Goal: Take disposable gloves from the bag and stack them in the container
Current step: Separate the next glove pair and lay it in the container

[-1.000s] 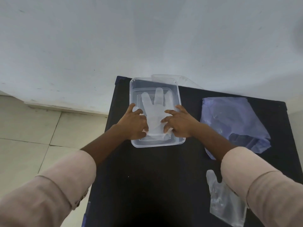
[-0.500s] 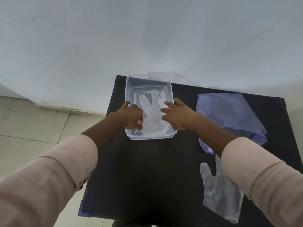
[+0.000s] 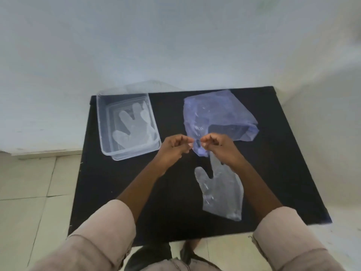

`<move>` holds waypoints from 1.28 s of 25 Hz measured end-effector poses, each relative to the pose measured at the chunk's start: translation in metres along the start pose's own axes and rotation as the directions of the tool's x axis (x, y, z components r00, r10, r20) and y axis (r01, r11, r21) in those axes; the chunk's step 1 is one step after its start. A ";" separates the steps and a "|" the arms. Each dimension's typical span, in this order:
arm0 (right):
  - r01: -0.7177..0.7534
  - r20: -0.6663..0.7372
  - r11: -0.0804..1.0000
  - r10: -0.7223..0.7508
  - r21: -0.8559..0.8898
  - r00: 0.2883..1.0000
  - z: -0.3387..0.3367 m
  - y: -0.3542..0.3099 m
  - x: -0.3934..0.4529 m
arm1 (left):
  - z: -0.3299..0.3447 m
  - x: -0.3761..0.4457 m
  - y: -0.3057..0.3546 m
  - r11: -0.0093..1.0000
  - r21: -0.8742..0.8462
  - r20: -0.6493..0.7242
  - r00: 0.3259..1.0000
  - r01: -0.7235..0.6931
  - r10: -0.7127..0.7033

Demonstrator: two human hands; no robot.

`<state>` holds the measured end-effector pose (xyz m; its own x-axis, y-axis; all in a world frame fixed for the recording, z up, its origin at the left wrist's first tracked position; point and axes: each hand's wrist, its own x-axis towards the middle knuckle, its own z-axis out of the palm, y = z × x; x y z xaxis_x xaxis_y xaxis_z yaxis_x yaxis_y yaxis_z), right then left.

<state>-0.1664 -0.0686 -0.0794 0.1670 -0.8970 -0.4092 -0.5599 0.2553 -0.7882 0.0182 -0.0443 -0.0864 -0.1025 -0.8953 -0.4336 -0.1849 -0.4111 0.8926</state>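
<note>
On the black desk the clear container sits at the far left, and 1 translucent glove already lies flat in it, fingers pointing away from the person. Well to the right of the container lies the bluish plastic bag, its mouth turned toward the person. Both hands have met at that mouth: the left hand and the right hand each curl with thumb and forefinger pressed together, seemingly pinching the bag's thin edge, though the film is too clear there to say whether they hold bag or glove. A 2nd loose glove lies on the desk nearer the person than the bag, partly under the right wrist. These gloves look feather-light, limp and clingy; they will likely crumple, stick to skin or drift with any draught. The cuff edge seems the best place to pinch, with 2 hands spreading it so it drops flat onto the 1 in the container.
</note>
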 end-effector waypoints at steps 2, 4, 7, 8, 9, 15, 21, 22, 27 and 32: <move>-0.097 -0.047 0.995 0.095 -0.030 0.994 -0.005 0.045 -0.027 | 0.038 -0.007 -0.020 0.995 0.045 0.054 0.994 0.093 -0.095; -0.229 -0.114 0.973 0.223 -0.039 0.968 -0.005 0.084 -0.054 | 0.061 -0.018 -0.041 0.984 0.092 0.079 0.984 0.154 -0.162; -0.500 -0.272 0.846 0.445 -0.185 0.853 -0.004 0.136 -0.097 | 0.095 -0.034 -0.067 0.964 0.181 0.105 0.971 0.194 -0.215; -0.545 -0.285 0.797 0.476 -0.261 0.832 0.005 0.142 -0.104 | 0.095 -0.037 -0.073 0.960 0.209 0.097 0.973 0.188 -0.212; -0.571 -0.281 0.759 0.501 -0.313 0.819 0.013 0.144 -0.108 | 0.096 -0.041 -0.079 0.955 0.243 0.095 0.975 0.171 -0.199; -0.567 -0.245 0.813 0.581 0.134 0.776 0.036 0.156 -0.105 | 0.114 -0.069 -0.101 0.753 0.647 0.187 0.982 -0.122 -0.002; -0.455 0.084 0.356 0.706 0.816 0.703 0.020 0.130 -0.103 | 0.132 -0.077 -0.104 0.491 0.851 0.153 0.983 -0.185 0.105; -0.432 0.107 0.323 0.685 0.842 0.721 0.016 0.126 -0.105 | 0.130 -0.074 -0.101 0.528 0.830 0.111 0.981 -0.179 0.158; -0.147 -0.414 0.965 0.227 0.215 0.882 -0.004 0.131 -0.127 | 0.105 -0.053 -0.061 0.699 0.694 0.022 0.976 -0.169 0.214; 0.014 -0.335 0.893 -0.184 -0.450 0.924 -0.005 0.119 -0.116 | 0.095 -0.040 -0.019 0.755 0.648 0.018 0.993 -0.102 0.118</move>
<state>-0.2567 0.0640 -0.1231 -0.0145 -0.9968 -0.0792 -0.8629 0.0525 -0.5026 -0.0667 0.0156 -0.0973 -0.1416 -0.9343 -0.3272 -0.7625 -0.1078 0.6379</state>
